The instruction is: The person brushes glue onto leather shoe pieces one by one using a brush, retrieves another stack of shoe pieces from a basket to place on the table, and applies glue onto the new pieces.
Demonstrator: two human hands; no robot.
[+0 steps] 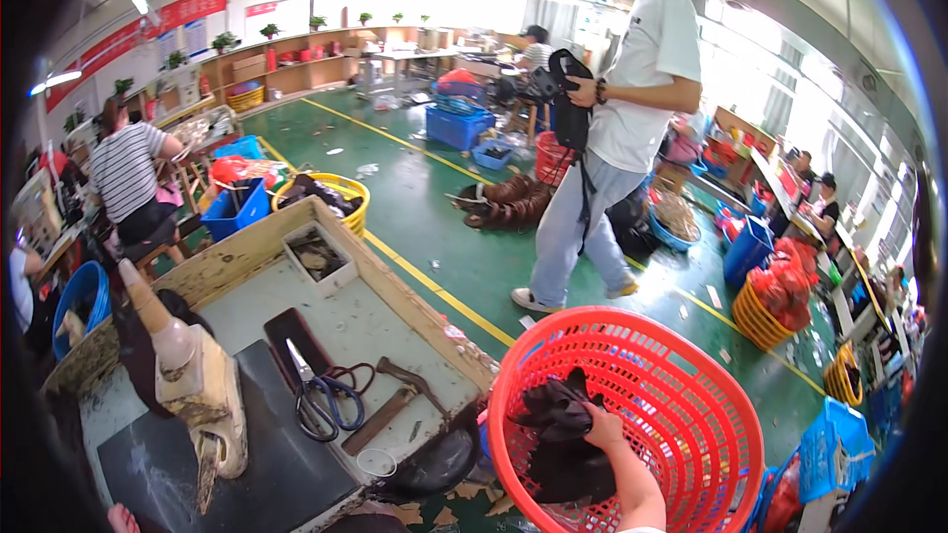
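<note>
My right hand (604,428) reaches down into a red slatted plastic basket (681,375). Its fingers are closed on a bunch of dark brown, soft pieces (555,407), perhaps leather or cloth. More dark material (573,469) lies beneath it on the basket floor. At the lower left rim only a few fingers of my left hand (122,518) show, by the workbench edge; whether they grip anything is hidden. On the wooden-edged workbench (370,286) are scissors (321,400) with dark handles, a hammer (390,410) and a worn stand with a pale cone (193,375).
A small white box (318,255) sits in the bench's far corner. Beyond the basket a person (632,109) in a white T-shirt walks past, carrying a black bag. A yellow basket (346,199) and blue bin (237,209) stand behind the bench. Red bags fill another yellow basket (762,318).
</note>
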